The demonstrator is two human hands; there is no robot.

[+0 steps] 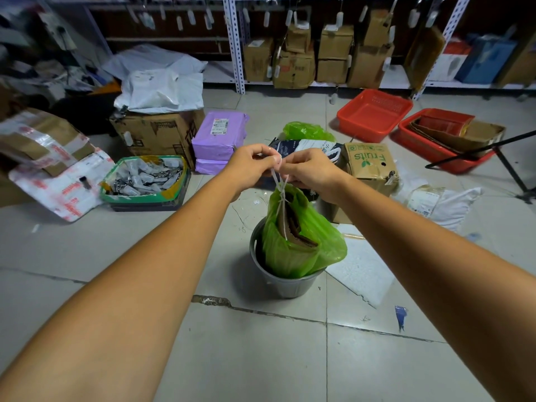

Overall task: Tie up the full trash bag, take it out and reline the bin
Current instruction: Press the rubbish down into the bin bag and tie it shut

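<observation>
Floor: pale grey tiles [261,358] with a long crack running across, near the camera.
Arms: two bare arms reach out from the bottom corners and meet in the middle.
Bin: a small round grey plastic bin [285,282] stands on the floor just past the crack.
Bag: a bright green thin plastic trash bag [301,250] sits in the bin, its top pulled up high above the rim. Brown cardboard pieces [293,227] show inside it.
String: a thin white string [280,198] is wrapped around the bag's neck and runs up to both hands.
Left hand: the left hand [249,165] has its grip pinched tight on one end of the string.
Right hand: the right hand [310,169] has its grip pinched tight on the other end. The two hands are close together, almost touching, right above the bag.
Left side: an open box with green edges full of small grey packets [145,178], next to two purple wrapped parcels [216,140].
Right side: a brown cardboard box with "Fruits" printed on it [369,163] just behind the right hand.
Farther back: two red plastic baskets [374,114] on the floor.
Farthest: white metal shelves [236,47] holding brown cardboard boxes.
</observation>
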